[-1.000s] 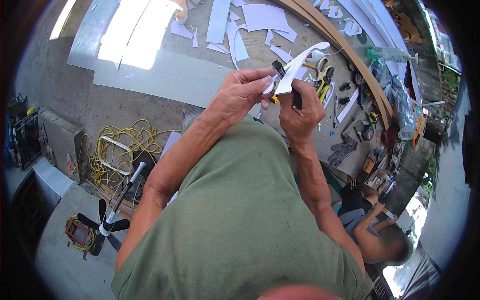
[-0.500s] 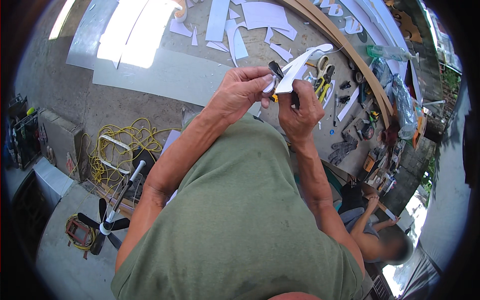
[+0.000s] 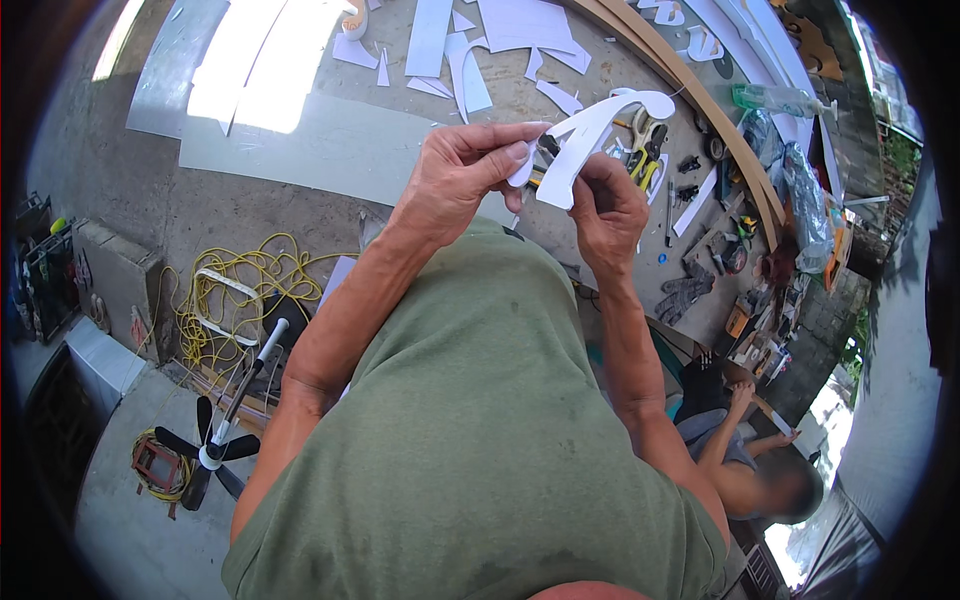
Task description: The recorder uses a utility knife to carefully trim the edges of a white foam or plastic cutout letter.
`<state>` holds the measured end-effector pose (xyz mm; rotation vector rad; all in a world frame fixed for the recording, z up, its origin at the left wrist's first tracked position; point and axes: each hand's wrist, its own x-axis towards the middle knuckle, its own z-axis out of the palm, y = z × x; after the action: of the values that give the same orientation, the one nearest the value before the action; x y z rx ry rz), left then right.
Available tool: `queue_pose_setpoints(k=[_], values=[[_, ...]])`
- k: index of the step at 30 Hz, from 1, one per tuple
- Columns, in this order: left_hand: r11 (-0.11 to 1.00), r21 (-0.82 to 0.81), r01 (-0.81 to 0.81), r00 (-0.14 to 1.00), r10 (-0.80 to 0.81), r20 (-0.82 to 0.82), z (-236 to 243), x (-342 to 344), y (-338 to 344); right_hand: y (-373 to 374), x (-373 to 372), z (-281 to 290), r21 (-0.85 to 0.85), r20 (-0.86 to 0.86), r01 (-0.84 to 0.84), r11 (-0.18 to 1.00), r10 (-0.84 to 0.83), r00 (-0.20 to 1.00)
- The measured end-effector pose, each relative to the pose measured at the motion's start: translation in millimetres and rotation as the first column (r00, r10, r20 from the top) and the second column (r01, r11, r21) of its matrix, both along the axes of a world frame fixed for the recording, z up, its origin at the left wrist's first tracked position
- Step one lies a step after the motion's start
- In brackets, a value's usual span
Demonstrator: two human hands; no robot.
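In front of my body I hold a white curved cut-out piece (image 3: 590, 142) with a raised, wall-like edge, shaped like part of a letter. My left hand (image 3: 455, 178) is closed on its left side, thumb and fingers pinching a rounded white part. At its right side my right hand (image 3: 610, 205) is closed, with the fingertips partly hidden behind the broad end. Between the hands a small black object, perhaps a clip, shows against the piece. Behind my right hand lie yellow-handled cutters (image 3: 648, 160) and scissors (image 3: 650, 130) with pale handles.
White sheet offcuts (image 3: 520, 25) and a large grey sheet (image 3: 300, 145) cover parts of the worktable. Long brown strips (image 3: 690, 85) curve along the right. A grey glove (image 3: 685, 292) lies near the edge. Yellow cord (image 3: 215, 315) and a fan (image 3: 210, 455) are lower left; a person (image 3: 740, 460) sits lower right.
The white piece has turned, so its broad face and curved end show more. Both hands have shifted slightly, the left one a little to the left.
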<state>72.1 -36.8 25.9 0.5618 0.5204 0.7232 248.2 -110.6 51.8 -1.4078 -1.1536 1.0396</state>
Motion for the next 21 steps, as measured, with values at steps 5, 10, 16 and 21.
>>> queue_pose_setpoints(k=[5, 10, 16, 21], values=[[0.988, 0.147, -0.040, 0.993, 0.056, -0.102, 9, -1, -1, 3, -4, -10, 0.246, 0.185, 0.092, 0.965, -0.140, 0.973], [0.992, 0.116, -0.059, 0.990, 0.073, -0.117, 9, 0, 0, 11, -3, -16, 0.352, 0.347, 0.052, 0.934, -0.182, 0.920], [0.999, -0.003, -0.046, 0.999, 0.046, 0.021, 7, 0, 1, 15, -12, -14, 0.415, 0.392, 0.029, 0.909, -0.208, 0.896], [0.977, -0.208, 0.047, 0.988, -0.014, 0.156, -5, 0, -1, 17, -17, -11, 0.422, 0.508, -0.018, 0.906, -0.220, 0.833]])
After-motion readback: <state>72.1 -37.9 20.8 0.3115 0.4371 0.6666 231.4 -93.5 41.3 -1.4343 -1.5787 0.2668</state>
